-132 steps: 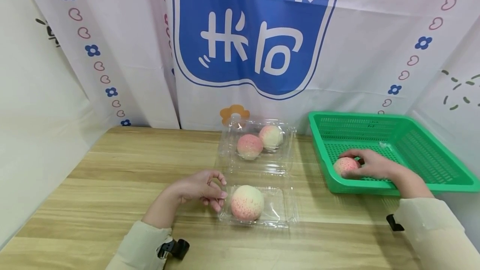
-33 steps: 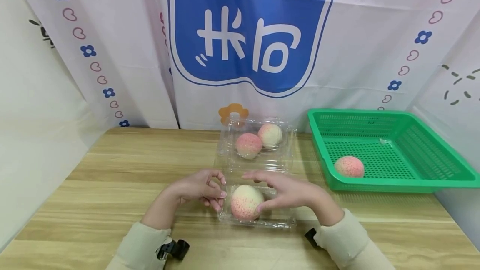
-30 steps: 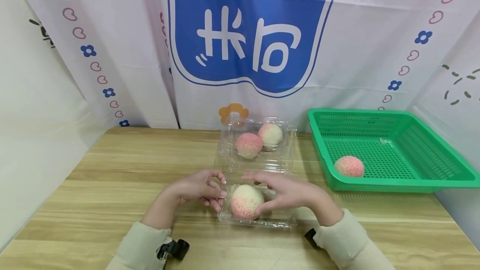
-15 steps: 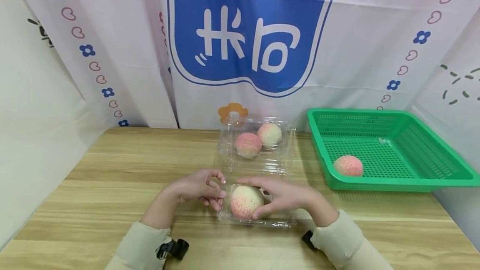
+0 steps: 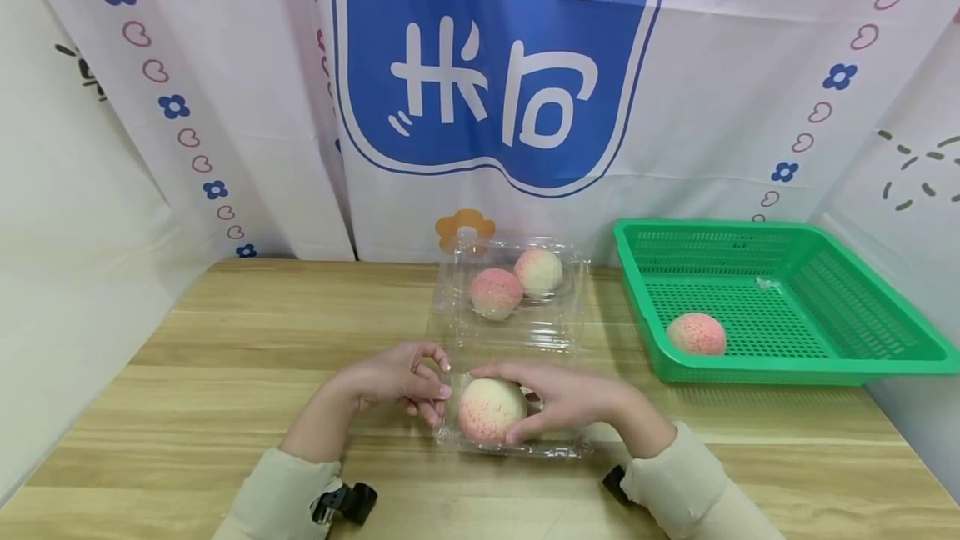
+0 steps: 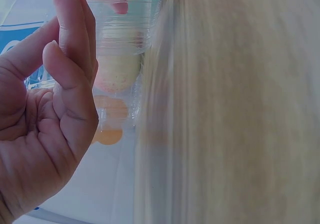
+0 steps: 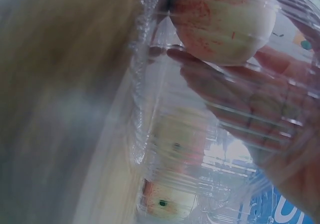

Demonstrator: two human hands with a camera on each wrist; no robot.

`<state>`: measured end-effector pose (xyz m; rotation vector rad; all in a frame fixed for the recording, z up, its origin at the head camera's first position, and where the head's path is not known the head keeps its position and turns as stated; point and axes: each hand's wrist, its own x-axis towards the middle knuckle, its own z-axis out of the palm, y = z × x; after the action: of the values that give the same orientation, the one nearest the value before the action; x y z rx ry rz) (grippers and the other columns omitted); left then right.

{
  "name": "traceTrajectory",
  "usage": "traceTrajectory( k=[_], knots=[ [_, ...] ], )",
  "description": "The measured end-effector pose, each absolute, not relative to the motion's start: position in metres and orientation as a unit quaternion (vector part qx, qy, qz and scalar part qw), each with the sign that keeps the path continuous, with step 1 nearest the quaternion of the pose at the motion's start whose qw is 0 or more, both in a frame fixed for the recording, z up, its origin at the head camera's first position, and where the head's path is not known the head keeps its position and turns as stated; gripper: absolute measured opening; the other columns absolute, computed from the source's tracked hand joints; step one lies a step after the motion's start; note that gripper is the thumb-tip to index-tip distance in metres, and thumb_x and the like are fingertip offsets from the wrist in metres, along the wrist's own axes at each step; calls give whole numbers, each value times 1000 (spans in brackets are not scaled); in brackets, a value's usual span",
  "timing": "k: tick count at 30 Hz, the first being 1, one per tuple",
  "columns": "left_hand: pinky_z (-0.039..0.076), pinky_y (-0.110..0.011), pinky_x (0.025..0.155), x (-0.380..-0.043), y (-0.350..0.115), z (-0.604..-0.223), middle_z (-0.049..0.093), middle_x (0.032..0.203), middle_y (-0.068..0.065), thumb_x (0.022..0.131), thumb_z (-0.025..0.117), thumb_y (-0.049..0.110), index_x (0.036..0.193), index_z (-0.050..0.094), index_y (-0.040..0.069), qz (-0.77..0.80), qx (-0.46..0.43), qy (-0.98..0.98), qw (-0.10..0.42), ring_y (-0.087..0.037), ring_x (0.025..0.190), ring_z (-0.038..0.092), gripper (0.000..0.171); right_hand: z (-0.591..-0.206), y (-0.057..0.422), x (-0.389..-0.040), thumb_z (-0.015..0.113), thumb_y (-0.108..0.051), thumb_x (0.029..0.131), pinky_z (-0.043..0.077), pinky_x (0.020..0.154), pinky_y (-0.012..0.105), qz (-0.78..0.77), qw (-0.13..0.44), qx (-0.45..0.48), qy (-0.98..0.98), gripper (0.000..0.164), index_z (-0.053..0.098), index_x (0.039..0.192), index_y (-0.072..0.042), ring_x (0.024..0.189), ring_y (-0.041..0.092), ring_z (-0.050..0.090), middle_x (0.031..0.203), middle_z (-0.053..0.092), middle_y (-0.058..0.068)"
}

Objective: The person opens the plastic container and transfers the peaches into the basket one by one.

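Observation:
A clear plastic clamshell box (image 5: 558, 450) lies unfolded on the wooden table. In its front half sits a pale yellow peach (image 5: 491, 408) with pink speckles. My right hand (image 5: 566, 397) grips that peach from the right, thumb at the front and fingers around the back; the right wrist view shows the fingers through the plastic. At the box's left wall, my left hand (image 5: 401, 377) holds the edge with thumb and fingertips, its index finger bent above. Two more peaches, one pinker (image 5: 496, 293) and one paler (image 5: 538, 272), rest in the back half.
A green plastic basket (image 5: 750, 369) stands at the right with one pink peach (image 5: 697, 333) in its near left corner. Behind the table (image 5: 247, 357) hangs a white cloth (image 5: 720, 107) with a blue printed panel.
Over four seconds ago the right hand was on the peach in the basket; it has come left to the box, leaving that peach behind. Its fingers have since closed around the front peach.

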<state>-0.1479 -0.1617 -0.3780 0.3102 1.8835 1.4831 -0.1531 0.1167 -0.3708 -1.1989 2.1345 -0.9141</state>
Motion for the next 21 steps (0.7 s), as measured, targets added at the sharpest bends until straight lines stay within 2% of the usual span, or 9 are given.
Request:
traceTrajectory(
  k=[10, 17, 21],
  knots=[
    [45, -19, 54, -148, -163, -379, 73, 76, -4, 91, 66, 7, 117, 42, -6, 578, 131, 722, 358, -10, 62, 70, 37, -372, 116, -153, 78, -30, 86, 48, 98, 28, -336, 247, -438, 796, 65, 43, 137, -11, 116, 12, 57, 132, 57, 4],
    [44, -19, 53, -146, -162, -379, 72, 75, -5, 91, 65, 4, 116, 43, -6, 580, 128, 724, 350, -10, 60, 69, 36, -372, 117, -153, 76, -33, 87, 47, 101, 32, -301, 223, -446, 813, 73, 40, 147, -10, 123, 17, 55, 142, 54, 7],
    [44, -19, 53, -147, -162, -379, 72, 75, -5, 91, 65, 4, 117, 42, -7, 580, 127, 724, 352, -10, 60, 68, 37, -372, 118, -153, 74, -32, 88, 48, 102, 33, -288, 215, -455, 815, 70, 43, 147, -12, 126, 19, 54, 146, 52, 7]
  ],
)
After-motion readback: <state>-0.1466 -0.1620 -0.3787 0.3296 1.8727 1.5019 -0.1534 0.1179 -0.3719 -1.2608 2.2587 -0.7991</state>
